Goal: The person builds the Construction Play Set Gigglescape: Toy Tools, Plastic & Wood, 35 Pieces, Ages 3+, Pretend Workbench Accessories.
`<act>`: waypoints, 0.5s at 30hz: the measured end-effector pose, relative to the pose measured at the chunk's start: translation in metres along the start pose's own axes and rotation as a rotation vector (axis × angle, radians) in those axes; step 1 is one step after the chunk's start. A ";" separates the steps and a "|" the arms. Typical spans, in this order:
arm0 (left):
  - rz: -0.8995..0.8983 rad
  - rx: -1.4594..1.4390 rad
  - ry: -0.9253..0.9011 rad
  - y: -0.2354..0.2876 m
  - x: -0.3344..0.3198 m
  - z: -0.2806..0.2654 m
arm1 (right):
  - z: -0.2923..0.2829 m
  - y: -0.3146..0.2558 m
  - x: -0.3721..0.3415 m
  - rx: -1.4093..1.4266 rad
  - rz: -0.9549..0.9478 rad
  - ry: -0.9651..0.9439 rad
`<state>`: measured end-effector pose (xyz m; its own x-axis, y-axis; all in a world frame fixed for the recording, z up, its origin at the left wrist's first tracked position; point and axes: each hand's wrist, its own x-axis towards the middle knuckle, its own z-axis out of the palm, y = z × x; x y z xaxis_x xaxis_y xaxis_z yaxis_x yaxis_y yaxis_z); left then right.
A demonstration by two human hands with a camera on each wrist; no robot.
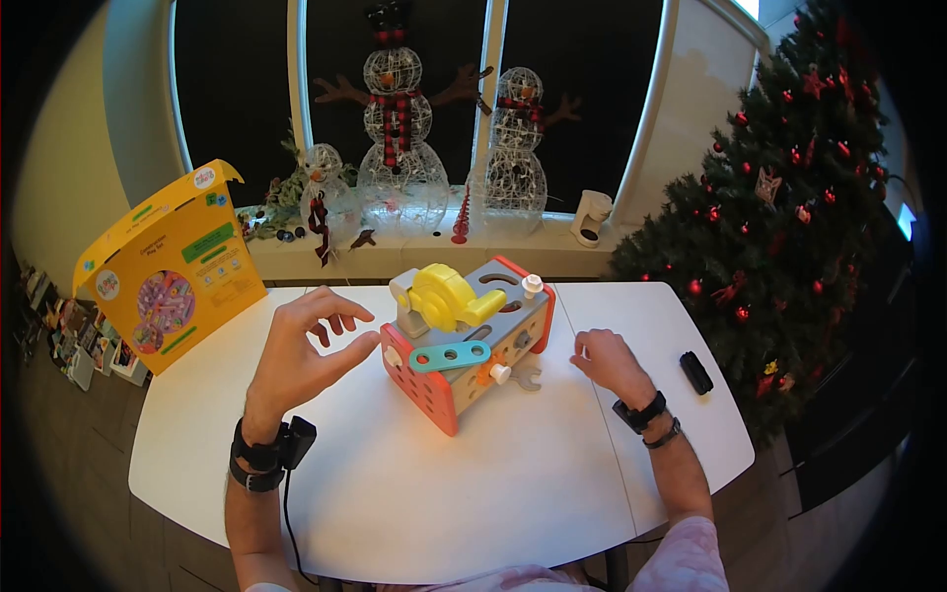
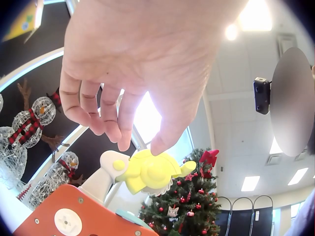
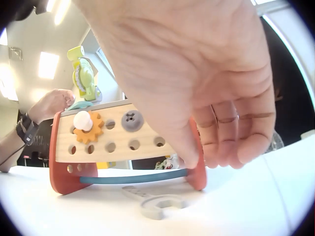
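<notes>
A toy workbench with red end panels (image 1: pixel 419 393) stands on the white table, a yellow toy saw (image 1: pixel 444 298) on its top. A teal strip with holes (image 1: pixel 450 356), an orange gear (image 3: pixel 89 129) and white screws sit on its front. My left hand (image 1: pixel 314 345) hovers just left of the bench, fingers gently bent and thumb apart, holding nothing; in the left wrist view the fingertips hang above the saw. My right hand (image 1: pixel 609 362) is right of the bench, fingers loosely curled around nothing. A grey wrench (image 3: pixel 154 203) lies below the bench's front.
A yellow box (image 1: pixel 178 281) stands at the table's back left. A small black object (image 1: pixel 695 374) lies at the right side. Behind the table are a sill with wire snowmen (image 1: pixel 402 178) and, at the right, a decorated tree (image 1: pixel 769 207).
</notes>
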<state>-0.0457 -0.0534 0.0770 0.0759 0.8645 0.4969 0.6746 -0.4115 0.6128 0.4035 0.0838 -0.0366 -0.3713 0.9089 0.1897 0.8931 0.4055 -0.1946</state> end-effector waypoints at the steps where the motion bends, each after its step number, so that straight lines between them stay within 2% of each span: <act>1: -0.002 -0.002 0.003 0.000 0.000 0.000 | 0.004 0.015 -0.005 -0.133 -0.013 0.056; 2: 0.000 -0.007 0.004 0.000 0.000 0.001 | 0.013 0.034 -0.009 -0.135 -0.018 0.055; 4: -0.001 -0.012 0.011 0.001 0.000 0.000 | 0.033 0.068 -0.015 -0.353 0.115 -0.092; 7: -0.014 -0.026 0.004 0.003 0.000 0.001 | 0.033 0.077 -0.021 -0.281 0.075 -0.150; 11: -0.008 -0.022 -0.003 0.004 0.001 0.002 | 0.004 0.027 -0.028 -0.103 0.052 -0.213; 13: -0.016 -0.024 -0.007 0.004 0.001 0.003 | -0.002 -0.003 -0.030 0.117 -0.061 -0.275; 15: -0.015 -0.016 -0.014 0.003 0.000 0.004 | -0.003 -0.033 -0.033 0.186 -0.124 -0.309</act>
<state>-0.0409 -0.0534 0.0768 0.0761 0.8746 0.4789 0.6639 -0.4027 0.6301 0.3866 0.0401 -0.0333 -0.5582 0.8267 -0.0704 0.7856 0.4993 -0.3653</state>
